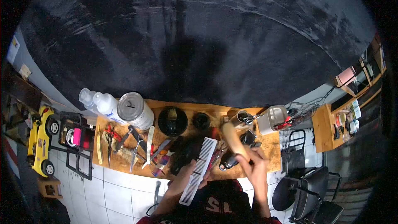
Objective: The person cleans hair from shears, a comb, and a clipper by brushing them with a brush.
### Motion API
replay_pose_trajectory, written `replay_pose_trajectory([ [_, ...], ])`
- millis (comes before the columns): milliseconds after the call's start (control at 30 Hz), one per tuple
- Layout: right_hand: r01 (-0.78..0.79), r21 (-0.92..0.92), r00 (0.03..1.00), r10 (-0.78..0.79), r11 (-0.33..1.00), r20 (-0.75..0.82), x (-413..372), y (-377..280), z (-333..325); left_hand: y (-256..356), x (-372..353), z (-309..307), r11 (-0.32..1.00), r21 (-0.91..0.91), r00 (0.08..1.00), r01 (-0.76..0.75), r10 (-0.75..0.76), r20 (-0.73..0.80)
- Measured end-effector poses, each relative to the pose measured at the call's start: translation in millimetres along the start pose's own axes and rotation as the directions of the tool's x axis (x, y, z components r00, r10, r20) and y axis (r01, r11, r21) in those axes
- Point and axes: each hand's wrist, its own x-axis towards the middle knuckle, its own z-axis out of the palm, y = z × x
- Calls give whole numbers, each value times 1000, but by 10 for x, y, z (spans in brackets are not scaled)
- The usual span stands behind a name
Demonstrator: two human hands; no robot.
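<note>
A wide white comb (199, 170) stands at a slant in my left hand (182, 179), its toothed length rising over the table's front edge. My right hand (256, 164) is closed around a long, tan, rounded object (233, 139), smeared by motion, whose kind I cannot tell. Beneath that object lies a dark hair clipper (228, 162) on the wooden table (271, 153). Left of the comb is a dark, hair-like mass (182, 153), partly hidden by it.
Scissors (136, 151), a straight razor (149, 143) and combs lie at the table's left. Behind them stand a large tin (134, 110) and white bottles (107, 104). A black bowl (172, 126) and a white tub (273, 120) line the back; black chairs (306, 191) are at right.
</note>
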Motion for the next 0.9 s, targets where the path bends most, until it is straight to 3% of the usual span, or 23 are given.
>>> replay_pose_trajectory([
  [67, -139, 68, 990, 139, 988, 0, 65, -85, -88, 35, -49, -33, 999, -45, 999, 29, -28, 38],
  [100, -115, 140, 993, 115, 983, 8, 35, -34, -97, 16, -42, -75, 996, -84, 999, 24, -21, 35],
  [133, -53, 134, 995, 42, 990, 89, 23, -51, -156, 16, -14, -105, 997, -74, 1000, 4, -2, 26],
  [200, 82, 325, 931, -189, 942, 313, -28, -44, -162, 21, 41, -142, 998, -59, 999, -33, 34, 10],
  [233, 72, 337, 889, -214, 939, 405, -62, -126, -175, 26, 52, -140, 1000, -17, 1000, -22, 22, 7],
  [333, 210, 391, 789, -392, 896, 473, -93, -136, -30, 43, 19, -117, 994, 104, 1000, 17, -15, -23],
  [367, 160, 321, 835, -301, 933, 460, -54, -151, -43, 67, 10, -112, 988, 149, 999, 30, -26, -34],
  [400, 100, 250, 874, -205, 963, 440, -3, -161, -70, 64, -1, -77, 1000, 21, 1000, 0, 0, -4],
  [433, 152, 225, 913, -223, 963, 342, 31, -32, -10, 62, -10, -42, 994, -110, 999, -22, 25, 26],
  [500, 7, 94, 995, -16, 996, 94, 98, -52, -6, 84, -24, -71, 998, -41, 997, 43, -40, 61],
  [567, -93, 44, 993, 96, 995, -69, 131, -52, 5, 72, -20, -137, 998, -26, 989, 50, -46, 141],
  [667, 108, 167, 975, -137, 980, 173, 36, -72, -148, 107, 9, -19, 994, -113, 997, -6, -4, -80],
  [700, 91, 312, 929, -193, 946, 316, -80, -49, -145, 34, 95, -263, 997, 61, 999, -38, 38, 12],
  [733, 245, 374, 865, -376, 895, 332, -114, -151, -110, 73, 114, -177, 997, 75, 991, -18, 27, -129],
  [800, 174, 375, 739, -373, 910, 561, -209, -367, -152, 184, 219, 37, 996, 91, 916, 26, 13, -400],
  [833, 298, 397, 729, -476, 868, 493, -216, -356, -77, 237, 197, 87, 997, -66, 976, -32, 17, -219],
  [900, 280, 299, 828, -387, 912, 406, -214, -164, -64, 271, 122, 142, 997, 61, 959, 53, -34, -283],
])
